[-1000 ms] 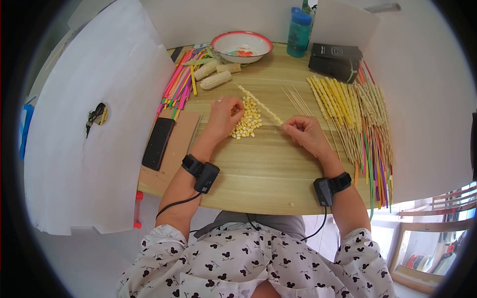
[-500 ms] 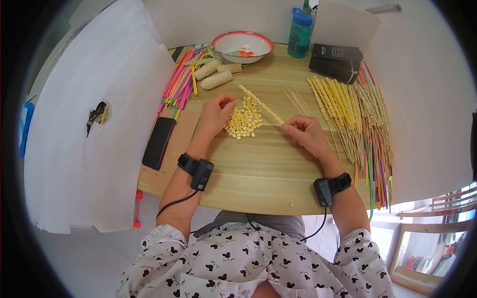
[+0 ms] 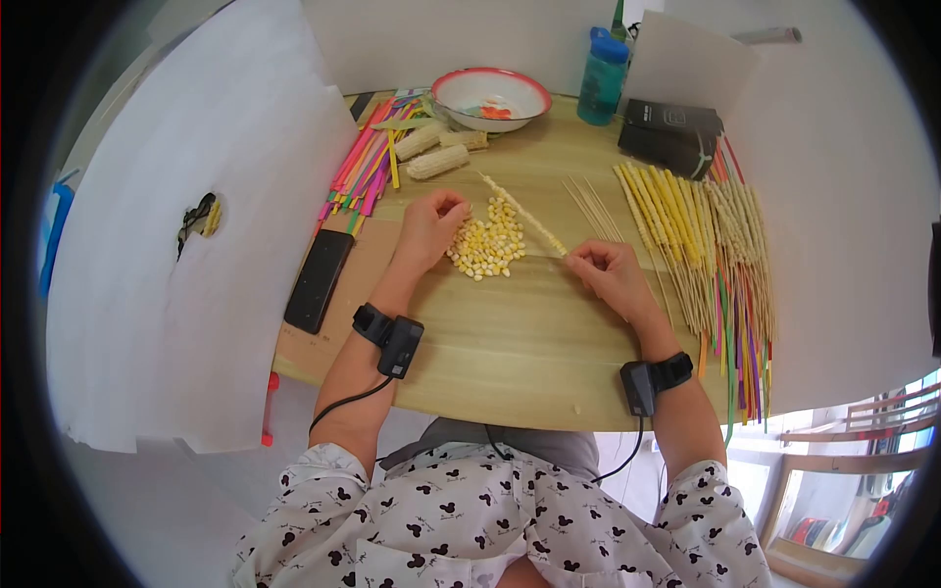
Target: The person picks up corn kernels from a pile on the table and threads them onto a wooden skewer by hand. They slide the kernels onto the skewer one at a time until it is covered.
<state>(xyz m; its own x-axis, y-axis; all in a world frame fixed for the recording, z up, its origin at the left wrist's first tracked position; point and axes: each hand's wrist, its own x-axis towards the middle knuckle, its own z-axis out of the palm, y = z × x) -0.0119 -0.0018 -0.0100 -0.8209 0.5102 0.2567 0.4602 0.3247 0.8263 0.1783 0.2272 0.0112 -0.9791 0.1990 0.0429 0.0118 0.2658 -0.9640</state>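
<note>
- Underneath, a pale wooden table (image 3: 520,343) carries everything, with tall white boards (image 3: 196,245) standing along its left side and behind it.
- A wide spread of finished corn skewers (image 3: 686,216) lies along the right edge, side by side on coloured sticks, well apart from both hands.
- A bundle of bright coloured strips (image 3: 368,162) lies at the far left, with two stripped corn cobs (image 3: 436,162) just beside it.
- A red-rimmed bowl (image 3: 537,103) sits at the far edge, with a teal bottle (image 3: 600,64) and a black box (image 3: 671,132) to its right.
- A dark phone (image 3: 319,279) lies on a brown board at the near left.
- A pile of loose kernels (image 3: 490,245) lies mid-table, between the two hands.
- The left hand (image 3: 431,225) rests on the pile's left edge with its fingertips bunched together. Whether a kernel sits between them cannot be told.
- The right hand (image 3: 608,274) pinches the near end of the threaded skewer (image 3: 524,216). The skewer slants away towards the cobs, along the pile's right side, and is strung with kernels along its length.
- A few bare skewers (image 3: 593,206) lie just beyond the right hand.
- Each wrist has a black strap-on device (image 3: 392,338) with a cable attached.
</note>
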